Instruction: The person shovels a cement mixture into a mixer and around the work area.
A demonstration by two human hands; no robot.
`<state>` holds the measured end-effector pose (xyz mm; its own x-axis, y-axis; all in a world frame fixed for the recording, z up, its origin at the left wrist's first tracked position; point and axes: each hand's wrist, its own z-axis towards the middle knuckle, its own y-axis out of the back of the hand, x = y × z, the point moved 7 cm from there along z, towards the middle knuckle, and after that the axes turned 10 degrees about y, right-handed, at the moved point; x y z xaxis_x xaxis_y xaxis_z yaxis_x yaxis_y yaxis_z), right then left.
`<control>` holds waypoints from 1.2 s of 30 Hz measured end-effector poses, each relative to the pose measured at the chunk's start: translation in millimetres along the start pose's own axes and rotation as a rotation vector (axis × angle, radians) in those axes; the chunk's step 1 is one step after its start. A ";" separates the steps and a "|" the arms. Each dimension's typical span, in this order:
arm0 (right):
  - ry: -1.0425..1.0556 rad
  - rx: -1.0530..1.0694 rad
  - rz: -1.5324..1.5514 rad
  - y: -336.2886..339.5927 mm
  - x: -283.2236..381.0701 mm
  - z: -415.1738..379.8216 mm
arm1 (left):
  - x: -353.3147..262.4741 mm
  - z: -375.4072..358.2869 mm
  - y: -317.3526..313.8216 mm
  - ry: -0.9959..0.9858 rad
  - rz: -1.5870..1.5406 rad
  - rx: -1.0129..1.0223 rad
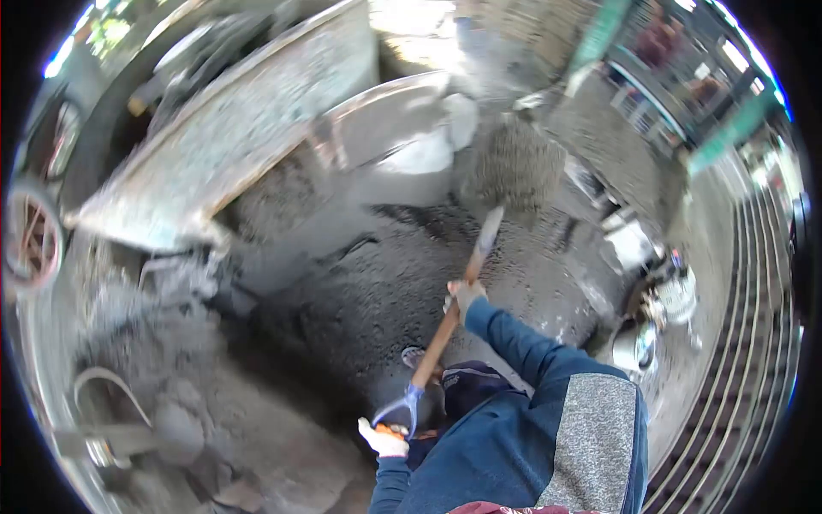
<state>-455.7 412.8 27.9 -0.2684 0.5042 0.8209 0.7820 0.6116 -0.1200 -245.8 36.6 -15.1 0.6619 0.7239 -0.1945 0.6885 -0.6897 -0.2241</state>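
A shovel (441, 344) with a wooden shaft and a blue D-shaped grip (401, 409) slants up and away from my body. My left hand (385, 439), in what looks like a pale glove with orange on it, is closed around that grip. Farther up the shaft, my right hand (466, 296) is wrapped round the wood. A heap of grey, grainy material (518, 163) sits at the shovel's far end and hides the blade; it is blurred. Beneath the shaft spreads dark grey, wet-looking material (377, 291) on the ground.
A long, pale, worn panel or trough side (231, 137) leans at the upper left. Beside it is a curved, grey-smeared sheet (385, 116). A machine resembling a motor (672, 295) stands at right, near metal bars (728, 343). At the left edge is a spoked wheel (34, 233).
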 end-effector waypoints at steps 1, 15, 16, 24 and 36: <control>-0.039 0.036 0.159 -0.3 39.9 14.1 | -17.1 -11.0 -46.0 -0.011 0.031 0.084; 0.454 0.343 0.430 22.5 331.8 -14.2 | -41.9 -229.4 -282.0 -1.125 0.682 1.068; 0.376 0.485 0.506 7.6 303.0 0.7 | -42.9 -200.9 -242.7 -0.797 0.639 0.899; -0.068 0.593 -0.233 -96.4 -115.5 -31.6 | 7.4 -5.9 95.5 -0.072 -0.435 0.286; -1.331 0.434 -0.797 139.8 -510.5 -472.7 | 188.6 -116.4 358.8 -0.160 -0.474 -0.930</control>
<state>56.5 -47.2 -143.9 -0.9637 -0.0072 -0.2671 0.0628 0.9655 -0.2526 160.6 -76.0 -21.1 0.2659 0.8688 -0.4178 0.8676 -0.0267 0.4965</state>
